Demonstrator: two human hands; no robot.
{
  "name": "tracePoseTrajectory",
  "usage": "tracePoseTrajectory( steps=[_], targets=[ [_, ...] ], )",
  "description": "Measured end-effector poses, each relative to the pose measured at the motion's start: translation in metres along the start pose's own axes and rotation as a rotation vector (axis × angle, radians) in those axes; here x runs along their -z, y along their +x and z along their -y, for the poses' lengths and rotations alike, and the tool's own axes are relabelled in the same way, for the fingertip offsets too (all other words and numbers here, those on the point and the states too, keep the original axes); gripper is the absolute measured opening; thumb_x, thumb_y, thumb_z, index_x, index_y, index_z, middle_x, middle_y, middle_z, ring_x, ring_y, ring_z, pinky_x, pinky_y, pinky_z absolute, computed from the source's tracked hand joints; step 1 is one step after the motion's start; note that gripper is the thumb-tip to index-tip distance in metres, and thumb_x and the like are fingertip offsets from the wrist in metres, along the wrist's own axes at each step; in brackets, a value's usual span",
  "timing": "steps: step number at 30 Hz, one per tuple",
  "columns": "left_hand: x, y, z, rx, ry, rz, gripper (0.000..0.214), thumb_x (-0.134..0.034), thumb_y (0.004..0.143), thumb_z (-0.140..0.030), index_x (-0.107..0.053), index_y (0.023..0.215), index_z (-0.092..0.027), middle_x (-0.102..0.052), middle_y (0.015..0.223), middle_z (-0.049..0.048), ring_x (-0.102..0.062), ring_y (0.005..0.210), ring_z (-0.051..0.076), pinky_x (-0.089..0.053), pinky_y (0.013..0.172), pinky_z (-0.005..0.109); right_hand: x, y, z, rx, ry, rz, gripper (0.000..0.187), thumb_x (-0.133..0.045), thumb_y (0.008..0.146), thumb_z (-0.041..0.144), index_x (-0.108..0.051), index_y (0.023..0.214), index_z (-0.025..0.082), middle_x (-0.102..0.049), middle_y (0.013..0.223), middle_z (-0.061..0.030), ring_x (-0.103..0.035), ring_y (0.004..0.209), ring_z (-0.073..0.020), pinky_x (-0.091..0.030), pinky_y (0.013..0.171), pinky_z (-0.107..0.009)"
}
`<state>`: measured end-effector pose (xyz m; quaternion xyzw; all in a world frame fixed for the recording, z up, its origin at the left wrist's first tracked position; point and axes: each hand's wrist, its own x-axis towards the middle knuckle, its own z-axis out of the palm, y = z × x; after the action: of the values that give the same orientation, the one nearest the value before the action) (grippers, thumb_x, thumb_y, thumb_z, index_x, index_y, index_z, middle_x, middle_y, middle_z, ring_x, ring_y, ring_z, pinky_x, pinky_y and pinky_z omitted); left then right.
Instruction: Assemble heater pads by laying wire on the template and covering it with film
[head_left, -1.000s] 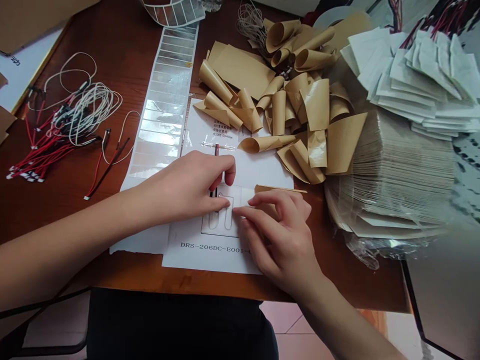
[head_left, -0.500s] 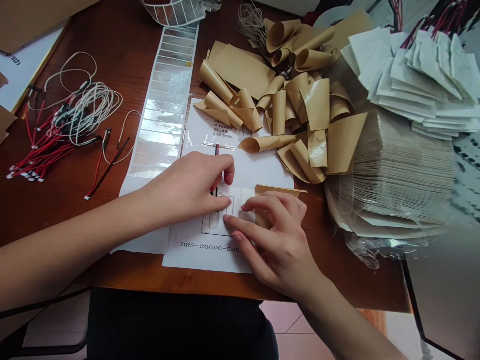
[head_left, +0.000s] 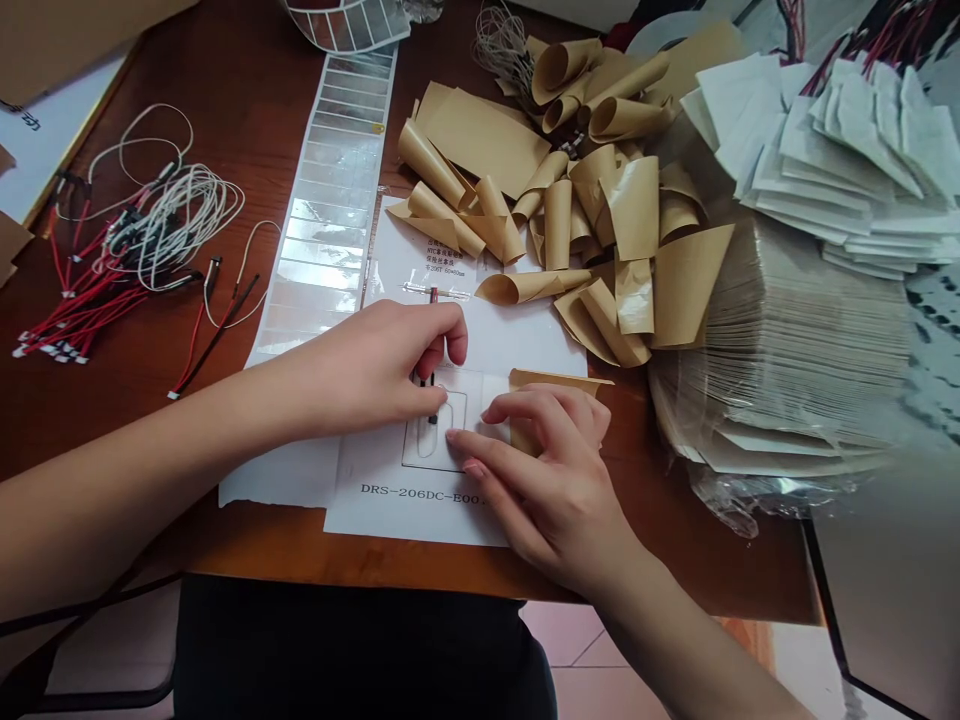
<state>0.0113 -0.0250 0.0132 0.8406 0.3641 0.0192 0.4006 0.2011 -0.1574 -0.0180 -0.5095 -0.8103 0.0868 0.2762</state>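
Observation:
My left hand [head_left: 375, 365] rests on a white printed template sheet [head_left: 390, 500], its fingers curled and pinched on a thin red and black wire [head_left: 433, 385] that runs up the sheet. My right hand [head_left: 551, 480] lies beside it, fingertips pressing a small white pad [head_left: 480, 395] flat onto the outlined shape on the sheet. A tan backing strip [head_left: 559, 380] sticks out from behind the right hand's knuckles.
A pile of curled tan backing papers [head_left: 570, 200] lies behind the hands. A thick stack of white pads [head_left: 787, 340] fills the right. A strip of silver foil labels [head_left: 330, 200] runs up the table, with red and white wire bundles [head_left: 127, 250] at left.
My right hand slid left along the white pad. My left fingers curled tighter on the wire and drew back slightly.

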Motion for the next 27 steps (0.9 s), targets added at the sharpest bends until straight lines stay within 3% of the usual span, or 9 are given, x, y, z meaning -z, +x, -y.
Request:
tracePoseTrajectory(
  steps=[27],
  targets=[
    [0.0001, -0.0009, -0.0046, 0.014, -0.006, 0.027, 0.021, -0.062, 0.078, -0.012, -0.058, 0.096, -0.022, -0.059, 0.076, -0.0046, -0.053, 0.069, 0.013, -0.035, 0.062, 0.026, 0.0004, -0.0014, -0.0003, -0.042, 0.009, -0.035, 0.02, -0.054, 0.1, 0.019, -0.074, 0.103, 0.02, -0.058, 0.105, -0.0084, -0.052, 0.102, -0.0249, -0.034, 0.088, -0.045]
  ],
)
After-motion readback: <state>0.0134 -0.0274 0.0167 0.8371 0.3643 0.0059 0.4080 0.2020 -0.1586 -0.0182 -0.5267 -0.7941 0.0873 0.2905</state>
